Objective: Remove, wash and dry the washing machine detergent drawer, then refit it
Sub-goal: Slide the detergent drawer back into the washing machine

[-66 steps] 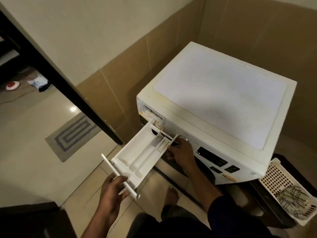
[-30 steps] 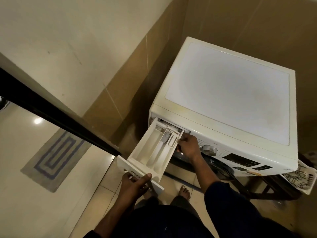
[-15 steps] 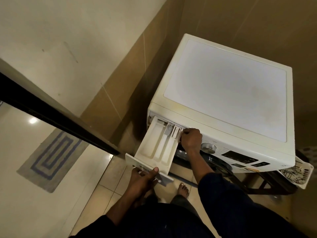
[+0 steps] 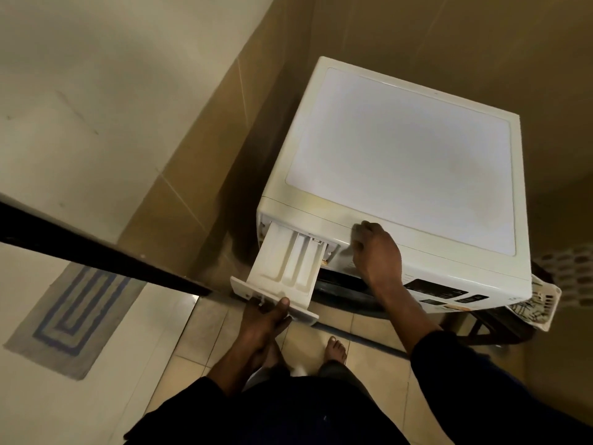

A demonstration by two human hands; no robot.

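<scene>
Left hand (image 4: 266, 321) gripped detergent drawer (image 4: 287, 261) by its front panel, drawer stood partly out of washing machine (image 4: 401, 155), jutting toward 7 o'clock, right hand (image 4: 377, 252) at drawer's 2 o'clock pressed curled fingers against machine front, held nothing.

Left hand (image 4: 266, 322) reaches forward, forearm angled toward 1 o'clock, its grip clamped on the front of the drawer (image 4: 288, 261), thumb lying on top. Right hand (image 4: 377, 252) sits at 1 o'clock from it, forearm angled toward 11 o'clock, knuckles up, fingers curled.
</scene>
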